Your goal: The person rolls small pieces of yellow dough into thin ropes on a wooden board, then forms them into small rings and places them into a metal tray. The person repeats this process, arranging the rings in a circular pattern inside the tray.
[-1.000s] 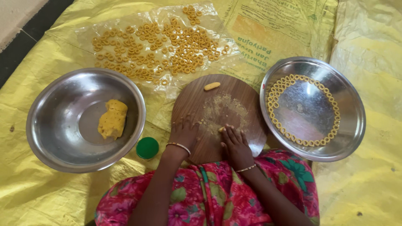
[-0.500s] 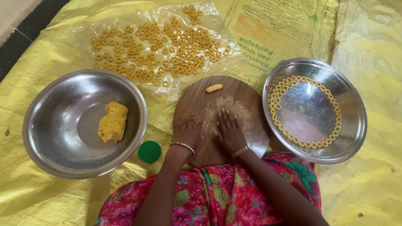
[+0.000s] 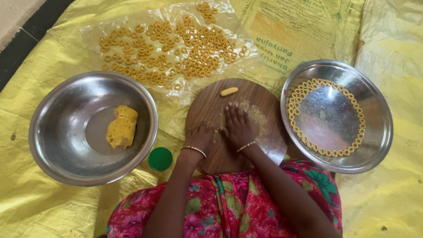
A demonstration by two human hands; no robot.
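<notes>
On the yellow sheet (image 3: 53, 207) covering the floor lies a round wooden board (image 3: 260, 94). Both hands rest on the board's middle: the left hand (image 3: 200, 137) is curled, the right hand (image 3: 238, 125) is flat and open, with a small dough bit (image 3: 216, 130) between them. Near the board's far edge lies a dough roll (image 3: 228, 91). Steel bowls stand at both sides, the left bowl (image 3: 66, 167) holding a dough lump (image 3: 122, 126).

Yellow plastic sheet (image 3: 53, 207) covers floor, wrinkled, w/ printed sack panel (image 3: 286, 31) laid at its top. Beyond sheet's top-left edge: dark strip (image 3: 26, 53), then beige mat (image 3: 15, 15). Soft, even daylight.
</notes>
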